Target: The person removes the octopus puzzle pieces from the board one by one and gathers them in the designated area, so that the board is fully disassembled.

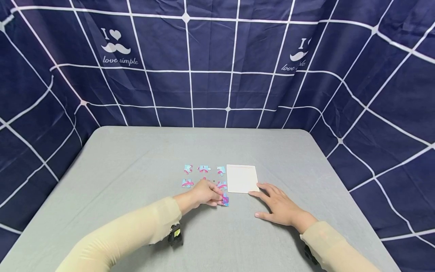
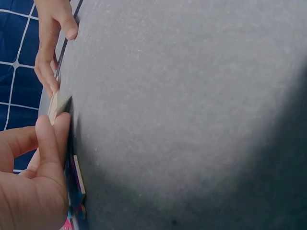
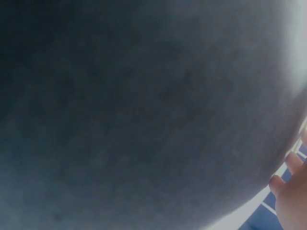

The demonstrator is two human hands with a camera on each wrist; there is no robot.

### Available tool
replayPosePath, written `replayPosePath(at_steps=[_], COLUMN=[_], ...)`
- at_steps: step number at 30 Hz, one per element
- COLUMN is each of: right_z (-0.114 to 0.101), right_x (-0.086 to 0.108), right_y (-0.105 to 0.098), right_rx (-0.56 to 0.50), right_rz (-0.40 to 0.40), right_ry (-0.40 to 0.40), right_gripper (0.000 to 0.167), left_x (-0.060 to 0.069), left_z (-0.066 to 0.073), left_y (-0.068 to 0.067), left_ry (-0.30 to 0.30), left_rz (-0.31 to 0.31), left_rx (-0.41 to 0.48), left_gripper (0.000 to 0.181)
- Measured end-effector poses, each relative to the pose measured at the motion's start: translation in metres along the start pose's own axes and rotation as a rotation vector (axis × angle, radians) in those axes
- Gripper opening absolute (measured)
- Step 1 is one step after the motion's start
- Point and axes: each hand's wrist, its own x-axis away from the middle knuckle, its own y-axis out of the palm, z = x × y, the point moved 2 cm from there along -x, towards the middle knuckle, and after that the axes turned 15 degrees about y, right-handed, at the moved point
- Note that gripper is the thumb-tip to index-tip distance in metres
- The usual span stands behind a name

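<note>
My left hand [image 1: 205,193] pinches a purple and pink jigsaw piece [image 1: 225,201] between thumb and fingers. In the left wrist view a pale corner of that piece pokes out past the fingertips [image 2: 61,120]. Just right of it lies a square white puzzle tray [image 1: 242,179]. My right hand [image 1: 280,206] is spread, its fingertips touching the tray's right edge near the lower corner. Behind the left hand lie a pink-striped piece [image 1: 222,185] and another piece mostly covered by the hand. The right wrist view catches only part of the right hand [image 3: 292,201].
More blue and pink jigsaw pieces lie left of the tray: a corner-shaped one [image 1: 188,169], a wide one [image 1: 204,169], one beside the tray [image 1: 221,170] and one at the left [image 1: 187,183]. The grey table [image 1: 142,158] ends at a dark blue curtain [image 1: 210,88].
</note>
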Motion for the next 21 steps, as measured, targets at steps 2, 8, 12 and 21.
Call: replayPosePath(at_steps=[2,8,12,21], right_z=[0.000,-0.001,0.000,0.000], right_x=[0.000,-0.001,-0.001,0.000], right_y=[0.000,0.000,0.000,0.002], right_rx=[0.000,0.004,0.007,0.012], right_rz=[0.000,0.003,0.004,-0.001], right_ry=[-0.001,-0.005,-0.007,-0.006], right_gripper=[0.068,0.068,0.068,0.069], left_x=[0.000,0.001,0.004,0.009], left_z=[0.000,0.000,0.002,0.003], left_y=[-0.001,-0.005,-0.010,-0.022], left_ry=[-0.005,-0.014,-0.015,-0.011], left_rz=[-0.015,-0.038,-0.052,-0.070], left_rx=[0.004,-0.003,0.005,0.037], left_gripper=[0.009,0.012,0.014,0.023])
